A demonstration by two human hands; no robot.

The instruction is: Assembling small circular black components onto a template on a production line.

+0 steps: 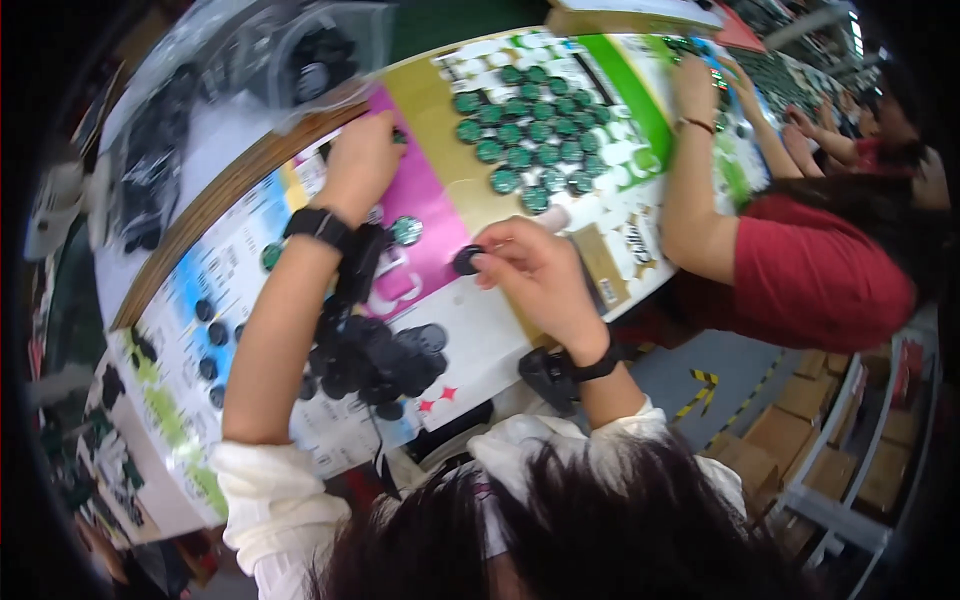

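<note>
I'm counting one left hand point(370, 150), one right hand point(530, 268) and two black wristbands point(318, 228)! I'm spotting one black disc point(466, 260) at the right hand. Now I'm tallying the big cluster of green round parts point(538, 131), and I'm getting more than twenty; blur is keeping me from an exact figure. I'm adding at least two loose green ones point(407, 230). I'm picking out at least five small black round parts point(207, 368), while one dark heap point(375, 360) is defying my count. I'm also seeing two red stars point(448, 394).
</note>
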